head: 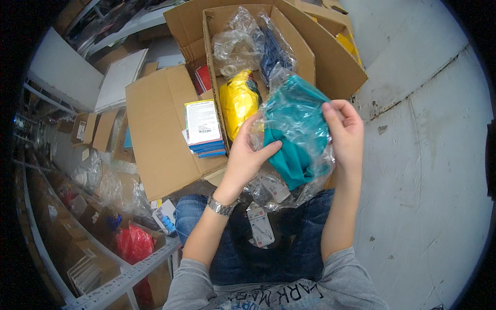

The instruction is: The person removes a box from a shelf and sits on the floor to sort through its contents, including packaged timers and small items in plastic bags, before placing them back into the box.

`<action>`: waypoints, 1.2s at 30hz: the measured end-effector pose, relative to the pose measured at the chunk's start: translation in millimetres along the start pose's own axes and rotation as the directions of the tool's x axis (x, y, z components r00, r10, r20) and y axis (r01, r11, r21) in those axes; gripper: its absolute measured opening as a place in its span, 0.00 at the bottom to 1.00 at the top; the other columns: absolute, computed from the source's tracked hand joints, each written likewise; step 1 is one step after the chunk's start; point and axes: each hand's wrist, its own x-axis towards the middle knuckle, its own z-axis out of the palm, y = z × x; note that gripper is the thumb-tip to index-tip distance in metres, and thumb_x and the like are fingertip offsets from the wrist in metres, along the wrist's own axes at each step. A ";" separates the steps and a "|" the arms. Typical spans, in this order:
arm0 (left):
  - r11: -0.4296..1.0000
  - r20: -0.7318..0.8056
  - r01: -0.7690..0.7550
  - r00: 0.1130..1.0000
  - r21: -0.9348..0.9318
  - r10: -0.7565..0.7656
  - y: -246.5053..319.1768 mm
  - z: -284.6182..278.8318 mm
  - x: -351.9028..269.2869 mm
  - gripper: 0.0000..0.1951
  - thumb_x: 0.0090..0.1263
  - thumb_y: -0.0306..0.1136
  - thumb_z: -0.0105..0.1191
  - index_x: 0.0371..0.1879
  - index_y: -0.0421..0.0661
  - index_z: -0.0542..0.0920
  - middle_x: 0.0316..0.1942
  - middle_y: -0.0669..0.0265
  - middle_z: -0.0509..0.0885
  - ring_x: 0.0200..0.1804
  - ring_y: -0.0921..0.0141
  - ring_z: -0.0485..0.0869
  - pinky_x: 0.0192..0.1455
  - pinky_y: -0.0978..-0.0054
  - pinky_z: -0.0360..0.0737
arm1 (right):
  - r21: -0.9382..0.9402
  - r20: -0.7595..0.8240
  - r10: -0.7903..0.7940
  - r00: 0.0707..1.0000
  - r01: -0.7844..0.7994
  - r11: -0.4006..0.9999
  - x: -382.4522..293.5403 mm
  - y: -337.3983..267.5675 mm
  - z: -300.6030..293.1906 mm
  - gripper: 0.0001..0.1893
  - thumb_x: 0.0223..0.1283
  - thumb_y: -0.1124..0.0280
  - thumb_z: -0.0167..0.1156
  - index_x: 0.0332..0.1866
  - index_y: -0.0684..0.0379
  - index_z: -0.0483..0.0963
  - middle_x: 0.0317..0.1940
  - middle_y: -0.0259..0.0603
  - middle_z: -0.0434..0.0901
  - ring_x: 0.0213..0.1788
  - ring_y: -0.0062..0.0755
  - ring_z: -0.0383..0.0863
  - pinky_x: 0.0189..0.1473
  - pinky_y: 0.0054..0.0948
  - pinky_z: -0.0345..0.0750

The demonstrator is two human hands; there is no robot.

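Between my two hands is a clear plastic bag (298,128) with folded teal fabric inside. My left hand (248,151) grips its left side, thumb lying on the front. On the upper right, my right hand (345,124) pinches the bag's edge between thumb and fingers. The bag is held over the near end of an open cardboard box (296,37). Inside that box, a yellow plastic-wrapped package (238,102) sits just beyond my left hand. Farther back are a dark blue bundle in clear plastic (273,54) and crumpled clear plastic wrap (236,44).
A stack of printed cards or booklets (203,124) rests on the box's left flap (162,128). Small white printed boxes (260,226) lie below the bag, by my legs. Metal shelving (116,283) with cartons and a red plastic bag (133,242) stands left; a worn wall (418,155) is right.
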 end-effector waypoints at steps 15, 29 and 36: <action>0.879 0.216 0.347 0.933 -0.327 -0.288 18.2 -7.9 -2.7 0.30 0.61 0.28 0.54 0.64 0.42 0.59 0.53 0.65 0.74 0.48 0.76 0.76 0.46 0.80 0.75 | -0.375 -0.177 -0.217 0.960 0.138 0.917 18.0 17.8 -29.9 0.09 0.59 0.67 0.59 0.35 0.63 0.76 0.24 0.28 0.75 0.25 0.14 0.69 0.30 0.14 0.68; 0.940 -0.053 0.087 0.993 -0.330 -0.110 19.2 10.6 -7.4 0.28 0.71 0.31 0.45 0.67 0.44 0.51 0.55 0.58 0.71 0.51 0.70 0.76 0.47 0.74 0.79 | -0.663 0.301 -0.276 0.913 0.409 0.628 -29.6 -20.1 27.3 0.09 0.51 0.70 0.61 0.33 0.63 0.72 0.28 0.47 0.76 0.31 0.46 0.77 0.32 0.33 0.73; 0.861 -0.041 0.188 0.971 -0.472 -0.235 5.4 -0.1 -2.2 0.26 0.74 0.36 0.35 0.69 0.55 0.45 0.58 0.54 0.68 0.51 0.61 0.77 0.47 0.64 0.79 | -0.072 0.098 -0.091 0.991 0.099 0.993 -23.9 -48.0 -8.8 0.05 0.57 0.74 0.48 0.37 0.62 0.68 0.33 0.31 0.71 0.37 0.16 0.68 0.41 0.16 0.66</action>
